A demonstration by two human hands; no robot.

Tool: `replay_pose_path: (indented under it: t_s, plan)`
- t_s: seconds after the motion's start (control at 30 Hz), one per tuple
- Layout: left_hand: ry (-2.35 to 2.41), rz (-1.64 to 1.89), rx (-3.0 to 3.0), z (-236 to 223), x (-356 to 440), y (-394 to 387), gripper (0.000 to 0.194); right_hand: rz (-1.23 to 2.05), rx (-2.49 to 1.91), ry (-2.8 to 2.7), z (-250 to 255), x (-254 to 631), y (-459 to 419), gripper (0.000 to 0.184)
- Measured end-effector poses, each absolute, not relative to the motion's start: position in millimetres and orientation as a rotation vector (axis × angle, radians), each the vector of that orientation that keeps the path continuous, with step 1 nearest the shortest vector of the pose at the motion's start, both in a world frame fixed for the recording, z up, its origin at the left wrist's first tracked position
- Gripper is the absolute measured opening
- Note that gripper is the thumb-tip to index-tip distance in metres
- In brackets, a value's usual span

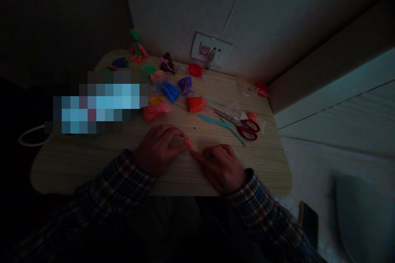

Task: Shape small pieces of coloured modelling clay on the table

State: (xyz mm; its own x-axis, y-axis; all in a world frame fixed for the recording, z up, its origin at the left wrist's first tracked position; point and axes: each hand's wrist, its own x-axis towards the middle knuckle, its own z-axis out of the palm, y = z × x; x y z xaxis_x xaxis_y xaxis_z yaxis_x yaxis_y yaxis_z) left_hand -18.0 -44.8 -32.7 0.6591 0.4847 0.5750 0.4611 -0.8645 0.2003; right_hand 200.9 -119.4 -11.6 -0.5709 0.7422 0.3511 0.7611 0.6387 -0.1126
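Observation:
A small piece of pink-orange modelling clay (pixel 188 144) is pinched between the thumb and fingertips of my left hand (pixel 159 148), just above the table. My right hand (pixel 220 166) comes in from the other side: its index finger is stretched out and its tip touches the lower end of the clay, while the other fingers are curled back. Beyond my hands lie a pink clay packet (pixel 156 109) and a red-orange clay packet (pixel 196 104). To their right are a light-blue plastic clay knife (pixel 212 120) and scissors (pixel 249 127) with dark red handles.
Blue (pixel 169 91) and purple (pixel 186 85) clay packets lie further back. A green and orange clay figure (pixel 136 47) sits at the far left corner. A wall socket (pixel 211 49) is behind the wooden table (pixel 262 168). A blurred-out bright screen-like patch covers the left side.

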Motion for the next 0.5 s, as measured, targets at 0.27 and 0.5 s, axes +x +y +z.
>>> replay_pose_path:
  t_s: [0.27,0.5]
  plan:
    - [0.779,0.993,2.814,-32.7,-17.2,-46.1,0.027,-0.074,-1.188,-2.490,-11.0,200.3,-119.1,0.039]
    - [0.769,0.981,2.810,-34.6,-18.4,-44.7,0.024,-0.066,-1.208,-2.489,-10.9,198.8,-118.3,0.047]
